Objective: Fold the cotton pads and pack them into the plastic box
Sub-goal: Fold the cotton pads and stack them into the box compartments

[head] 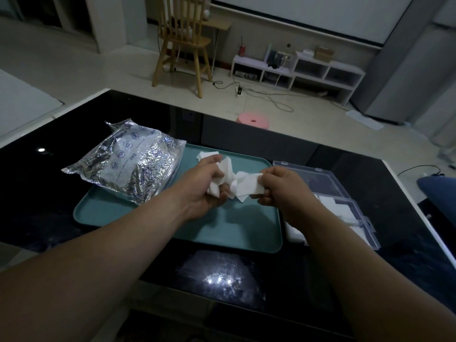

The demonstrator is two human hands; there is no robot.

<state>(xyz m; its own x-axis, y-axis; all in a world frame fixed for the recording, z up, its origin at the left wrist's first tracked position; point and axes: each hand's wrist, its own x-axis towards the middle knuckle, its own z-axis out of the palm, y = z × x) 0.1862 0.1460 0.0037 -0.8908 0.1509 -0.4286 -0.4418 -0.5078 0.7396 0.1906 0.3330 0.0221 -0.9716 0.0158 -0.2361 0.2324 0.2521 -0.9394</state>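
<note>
Above the teal tray (246, 230) my left hand (204, 188) grips a bunch of white cotton pads (228, 174). My right hand (281, 186) pinches one pad (248, 187) that still touches the bunch. Another loose pad (206, 155) lies at the tray's far edge. The clear plastic box (345, 201) stands open right of the tray, its lid tilted back, with white folded pads (343, 211) inside; my right forearm hides part of it.
A crinkled silver foil bag (128, 164) lies on the tray's left part. The table is black and glossy, with its far edge just beyond the tray. A pink stool (252, 121), a wooden chair (183, 43) and a white shelf stand on the floor behind.
</note>
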